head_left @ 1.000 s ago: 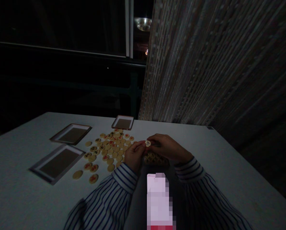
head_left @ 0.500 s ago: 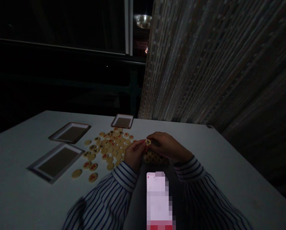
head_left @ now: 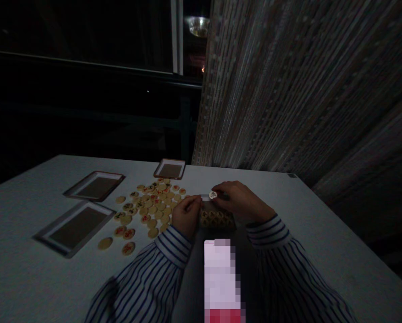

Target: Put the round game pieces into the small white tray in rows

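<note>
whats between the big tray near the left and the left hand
In the head view, a loose spread of round game pieces lies between the tray and the left hand.

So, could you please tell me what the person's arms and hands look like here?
The arms wear long sleeves of a pale shirt with thin dark blue stripes: left sleeve, right sleeve. The stripes run lengthwise, then crosswise on the cuffs: left cuff, right cuff. The left hand and right hand are bare, without gloves.
</note>
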Tool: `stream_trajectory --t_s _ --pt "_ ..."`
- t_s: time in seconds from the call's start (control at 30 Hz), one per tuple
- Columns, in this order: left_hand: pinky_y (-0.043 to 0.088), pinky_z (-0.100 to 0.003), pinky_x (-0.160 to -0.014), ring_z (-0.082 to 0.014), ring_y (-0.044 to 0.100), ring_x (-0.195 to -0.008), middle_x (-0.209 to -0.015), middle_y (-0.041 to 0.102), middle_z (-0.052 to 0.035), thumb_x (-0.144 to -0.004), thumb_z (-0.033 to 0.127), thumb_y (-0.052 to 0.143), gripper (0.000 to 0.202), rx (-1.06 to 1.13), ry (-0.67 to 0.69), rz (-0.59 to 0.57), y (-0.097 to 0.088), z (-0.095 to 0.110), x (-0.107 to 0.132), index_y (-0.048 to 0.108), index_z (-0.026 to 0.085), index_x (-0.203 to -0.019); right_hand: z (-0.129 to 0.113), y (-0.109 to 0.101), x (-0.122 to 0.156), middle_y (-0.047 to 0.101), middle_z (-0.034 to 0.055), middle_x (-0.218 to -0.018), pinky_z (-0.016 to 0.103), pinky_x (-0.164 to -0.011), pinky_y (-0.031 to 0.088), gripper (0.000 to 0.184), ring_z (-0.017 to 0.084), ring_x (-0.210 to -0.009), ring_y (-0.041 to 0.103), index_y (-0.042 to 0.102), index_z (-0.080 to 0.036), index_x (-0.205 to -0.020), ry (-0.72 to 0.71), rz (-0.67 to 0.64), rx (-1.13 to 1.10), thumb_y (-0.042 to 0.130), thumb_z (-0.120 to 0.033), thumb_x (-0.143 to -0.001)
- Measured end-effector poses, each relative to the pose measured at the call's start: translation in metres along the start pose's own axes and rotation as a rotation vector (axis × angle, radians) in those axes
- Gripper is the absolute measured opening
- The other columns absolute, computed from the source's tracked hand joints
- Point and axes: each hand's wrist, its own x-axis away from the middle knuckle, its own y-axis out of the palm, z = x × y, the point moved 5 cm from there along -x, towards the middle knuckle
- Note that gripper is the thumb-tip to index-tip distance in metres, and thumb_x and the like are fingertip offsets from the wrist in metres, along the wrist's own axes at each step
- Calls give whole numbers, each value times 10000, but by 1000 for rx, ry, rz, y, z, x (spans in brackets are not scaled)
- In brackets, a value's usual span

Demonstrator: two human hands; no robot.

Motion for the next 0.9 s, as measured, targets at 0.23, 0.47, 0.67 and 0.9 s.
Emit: stream_trajectory --t_s 0.23,0.47,0.67,0.9 --pt "481 -243 -606 -133 594 -634 -678 647 -24 -689 282 561 169 -232 92 -6 -4 -6 -2 648 148 -743 18 0 6 665 60 -925 259 -684 386 266 171 -806 589 629 -191 -987 124 -86 50 472 -313 -811" --pt "490 -282 -683 -155 604 -731 -764 648 -52 -711 284 533 212 -397 138 -61 -3 -18 -5 637 140 -825 37 8 14 671 70 -903 254 -673 377 287 179 -810 590 644 -191 -971 216 -205 61 466 -337 -800" --pt "479 -298 -724 -158 598 -761 -833 643 -67 -729 275 517 228 -521 173 -87 -2 -18 -4 634 145 -875 46 16 17 663 71 -923 240 -669 374 300 176 -822 580 658 -196 -945 270 -315 48 461 -352 -782" --pt "482 -287 -683 -159 599 -730 -809 648 -68 -725 243 520 223 -565 146 -97 -2 -17 -4 636 139 -885 51 29 17 657 79 -919 251 -664 377 297 180 -810 574 672 -198 -925 264 -376 70 467 -332 -758"
